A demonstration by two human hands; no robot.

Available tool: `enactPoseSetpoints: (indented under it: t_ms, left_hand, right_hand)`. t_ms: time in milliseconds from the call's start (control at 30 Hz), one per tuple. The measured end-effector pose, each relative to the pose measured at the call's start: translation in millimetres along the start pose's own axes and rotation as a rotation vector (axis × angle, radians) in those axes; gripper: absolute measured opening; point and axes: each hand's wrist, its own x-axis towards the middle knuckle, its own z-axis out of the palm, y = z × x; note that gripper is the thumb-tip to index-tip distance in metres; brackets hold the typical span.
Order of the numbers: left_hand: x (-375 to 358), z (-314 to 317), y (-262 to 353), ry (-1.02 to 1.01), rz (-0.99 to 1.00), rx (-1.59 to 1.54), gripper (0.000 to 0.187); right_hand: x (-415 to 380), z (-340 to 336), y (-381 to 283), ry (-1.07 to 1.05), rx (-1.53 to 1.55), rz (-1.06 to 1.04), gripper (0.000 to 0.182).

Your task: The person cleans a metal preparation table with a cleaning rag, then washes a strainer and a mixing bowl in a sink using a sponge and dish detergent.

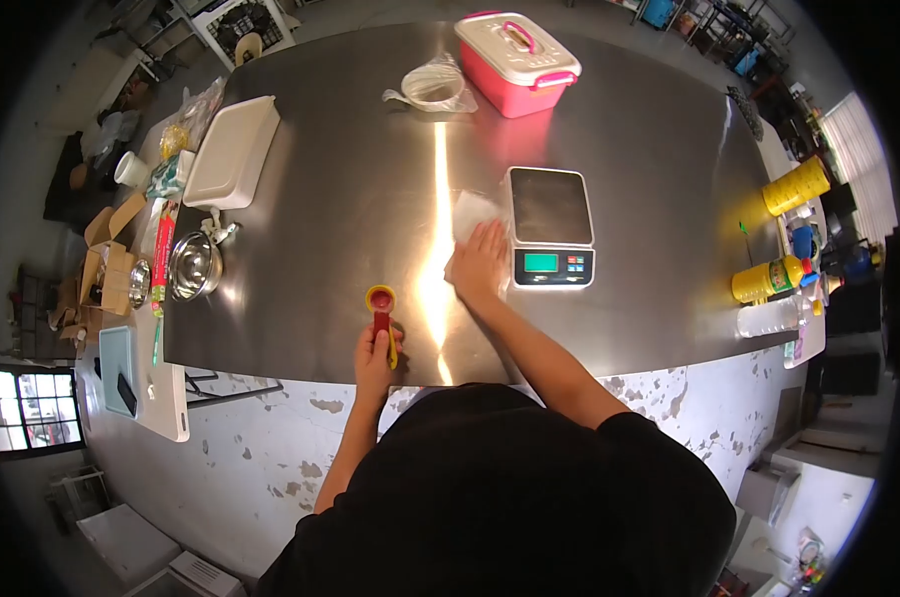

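Observation:
My left hand (pixel 373 358), near the table's front edge, is closed round the handles of measuring spoons (pixel 381 298), one red and one yellow, with the bowls nested and pointing away from me. Flat on the steel table lies my right hand (pixel 484 261), its fingers stretched out over a crumpled white wipe or tissue (pixel 475 208). Part of that white sheet is hidden under the hand. Just right of these fingers is a digital kitchen scale (pixel 550 207) with a lit green display and nothing on its dark plate.
At the back stand a pink box with a white lid (pixel 519 75) and a plastic-wrapped bowl (pixel 433 87). Leftward are a lidded white container (pixel 233 154) and a steel bowl (pixel 194 266). Yellow bottles (pixel 768 280) stand at the right.

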Motion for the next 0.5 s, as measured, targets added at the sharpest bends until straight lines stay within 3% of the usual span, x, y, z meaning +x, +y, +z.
enactPoseSetpoints:
  t_ms: [133, 267, 400, 500]
  left_hand:
    - [5.2, -51.2, 17.0, 0.058, 0.038, 0.020, 0.022]
    - [1.7, -92.4, 22.1, 0.150, 0.055, 0.048, 0.020]
    - [-17.6, -125.7, 25.2, 0.227, 0.062, 0.011, 0.020]
    - [-33.9, -142.2, 24.4, 0.324, 0.039, 0.002, 0.021]
  right_hand:
    - [70.0, 43.1, -6.8, -0.059, -0.120, 0.147, 0.059]
    - [109.4, 46.1, -29.9, -0.128, -0.027, 0.239, 0.063]
    - [103.1, 60.7, -100.5, -0.239, -0.041, 0.063, 0.063]
    - [75.7, 83.4, -190.3, -0.303, -0.015, -0.207, 0.062]
